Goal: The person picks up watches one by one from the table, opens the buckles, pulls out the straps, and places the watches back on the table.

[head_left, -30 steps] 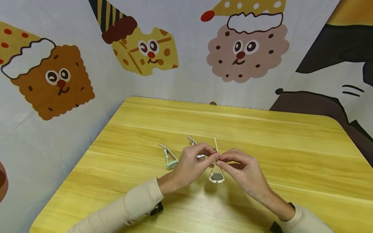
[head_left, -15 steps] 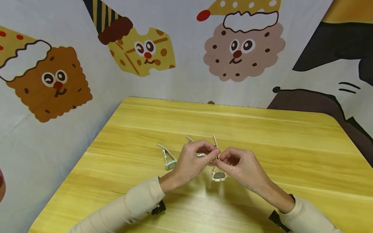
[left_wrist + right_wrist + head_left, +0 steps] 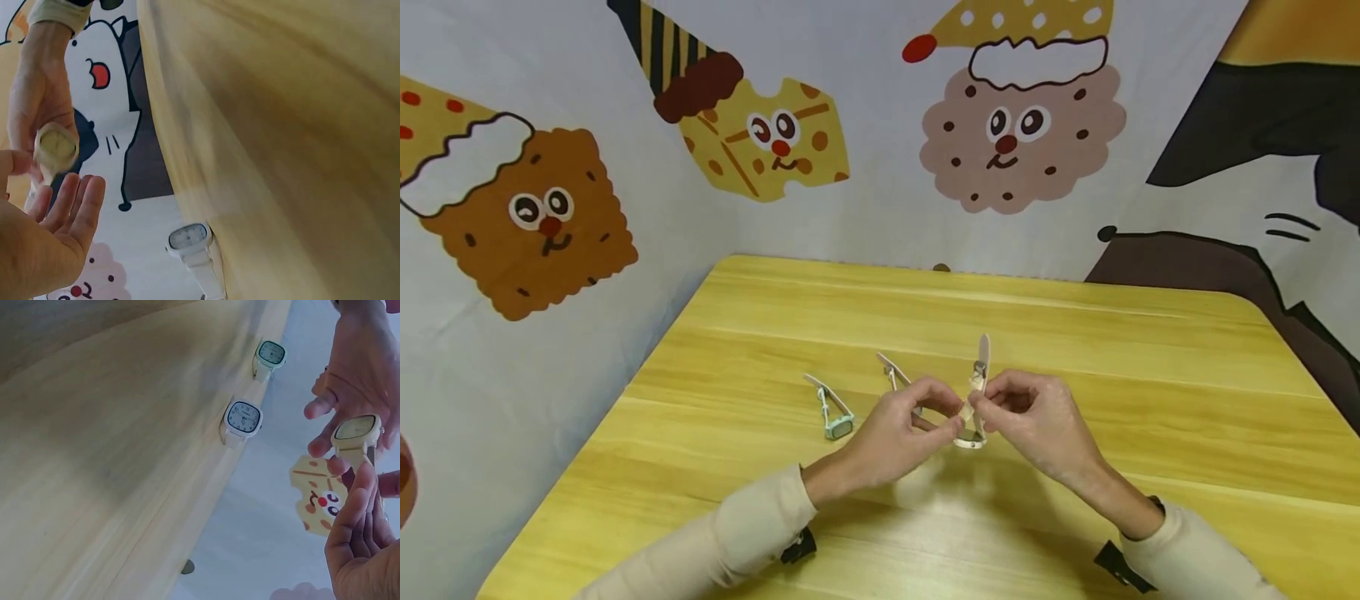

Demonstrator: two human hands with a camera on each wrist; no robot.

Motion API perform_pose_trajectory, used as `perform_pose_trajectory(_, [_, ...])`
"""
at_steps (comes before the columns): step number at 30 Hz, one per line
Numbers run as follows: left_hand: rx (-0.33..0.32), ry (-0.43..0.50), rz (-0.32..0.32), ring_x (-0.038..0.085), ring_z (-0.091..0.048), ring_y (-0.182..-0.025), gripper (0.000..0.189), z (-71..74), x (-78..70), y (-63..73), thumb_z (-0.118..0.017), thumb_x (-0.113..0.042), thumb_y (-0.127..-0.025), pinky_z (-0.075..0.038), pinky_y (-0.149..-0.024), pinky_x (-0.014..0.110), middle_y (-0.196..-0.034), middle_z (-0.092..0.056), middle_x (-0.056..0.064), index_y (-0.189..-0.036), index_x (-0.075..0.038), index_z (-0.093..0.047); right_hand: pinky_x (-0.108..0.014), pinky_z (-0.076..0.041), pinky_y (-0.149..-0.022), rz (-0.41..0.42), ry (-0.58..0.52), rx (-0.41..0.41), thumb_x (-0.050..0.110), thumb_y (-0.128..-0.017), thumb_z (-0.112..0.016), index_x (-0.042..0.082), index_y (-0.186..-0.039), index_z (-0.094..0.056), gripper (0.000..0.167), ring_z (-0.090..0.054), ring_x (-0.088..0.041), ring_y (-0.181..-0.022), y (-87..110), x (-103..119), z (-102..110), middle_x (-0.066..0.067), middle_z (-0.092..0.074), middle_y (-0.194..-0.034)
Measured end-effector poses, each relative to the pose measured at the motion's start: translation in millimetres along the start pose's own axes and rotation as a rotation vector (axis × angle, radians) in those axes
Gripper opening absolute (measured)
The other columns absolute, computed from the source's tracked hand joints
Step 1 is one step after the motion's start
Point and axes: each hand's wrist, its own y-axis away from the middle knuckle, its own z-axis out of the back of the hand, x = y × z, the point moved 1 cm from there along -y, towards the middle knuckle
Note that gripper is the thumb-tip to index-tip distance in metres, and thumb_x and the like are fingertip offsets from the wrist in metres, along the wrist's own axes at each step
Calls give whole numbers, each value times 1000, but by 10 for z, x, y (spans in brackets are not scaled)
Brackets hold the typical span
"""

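Note:
Between the two hands hangs a cream wristwatch [image 3: 357, 428], held above the table with its strap end pointing upward. My right hand [image 3: 1042, 417] pinches the strap between thumb and fingers. Thumb and forefinger of my left hand [image 3: 898, 429] close in on the strap from the other side, while its remaining fingers spread below the watch in the right wrist view. A white wristwatch [image 3: 242, 417] stands on the table behind my left hand, partly covered by it in the head view. Left of it stands a mint-green wristwatch [image 3: 838, 427].
The wood-grain table [image 3: 700, 467] spreads around the hands. Behind it and along its left side hangs a cloth backdrop [image 3: 880, 225] printed with cartoon biscuits and cheese. Black bands show at both sleeve cuffs.
The cream watch has turned and shifted slightly right, its strap end now standing higher. The hands, earlier meeting at the strap, have drawn a little apart. The other watches stay put.

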Motion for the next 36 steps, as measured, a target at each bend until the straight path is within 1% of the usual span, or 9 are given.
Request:
perform_pose_trajectory(3, [9,19,15,13,-67,-98,19,-56,10,15,-73,-15,-96,-59,-80,30,-111,-64,2,-110,-8,-62,-28,-54,-53,-2,-5,-8,11,-93,-76,6,-90,-72,7,-67,-18,-63,2,-1,-4,2,-70,-75])
perform_pose_trajectory(7, [-31,3,20,12,-71,-83,20,-124,3,-14,-79,-13,-91,-60,-70,30,-102,-69,1,-97,-9,-60,-29,-56,-57,-18,-11,-8,9,-92,-77,4,-94,-66,12,-68,-18,-65,-1,-3,-21,1,-71,-77])
perform_pose_trajectory(12, [-87,-90,-10,8,-68,-89,20,-151,-14,-58,-79,-10,-89,-58,-71,25,-95,-73,-3,-91,-12,-60,-31,-58,-60,-51,-55,-9,10,-93,-77,3,-95,-59,19,-71,-19,-68,-2,-7,-24,-2,-73,-80])
perform_pose_trajectory(18, [-75,-16,10,10,-69,-85,18,-147,3,-67,-75,1,-86,-59,-72,28,-91,-73,-5,-90,-9,-60,-33,-59,-62,-63,-55,14,16,-94,-77,3,-95,-62,20,-71,-24,-69,7,-26,4,-4,-73,-83])
perform_pose_trajectory(22, [-69,8,36,10,-69,-87,19,-139,16,-71,-76,3,-84,-59,-77,29,-86,-71,-6,-90,-8,-61,-29,-54,-58,-39,20,-31,21,-96,-74,8,-97,-66,15,-69,-21,-68,31,-41,69,1,-72,-82])
perform_pose_trajectory(26, [-63,-9,57,10,-69,-86,19,-139,18,-68,-76,2,-83,-58,-78,28,-85,-71,-6,-90,-9,-62,-25,-47,-46,83,126,-77,11,-96,-73,12,-99,-68,6,-62,-16,-57,63,-49,143,7,-66,-72])
perform_pose_trajectory(28, [-56,-12,69,10,-68,-85,20,-143,20,-65,-76,2,-83,-58,-77,28,-84,-71,-6,-91,-9,-62,-22,-45,-45,196,198,-55,3,-93,-74,12,-101,-71,12,-58,-10,-54,72,-47,169,11,-63,-68])
perform_pose_trajectory(33, [-31,6,96,10,-68,-84,22,-161,22,-58,-76,4,-83,-58,-77,28,-86,-70,-5,-93,-8,-61,-12,-43,-50,528,398,108,-7,-80,-78,10,-113,-74,37,-53,2,-62,72,-25,180,14,-63,-78])
perform_pose_trajectory(36, [-11,29,111,10,-69,-84,23,-181,30,-55,-75,5,-83,-59,-76,28,-87,-70,-5,-94,-7,-59,-8,-41,-50,608,457,190,-7,-79,-79,12,-118,-74,44,-52,4,-64,75,-23,163,10,-65,-85])
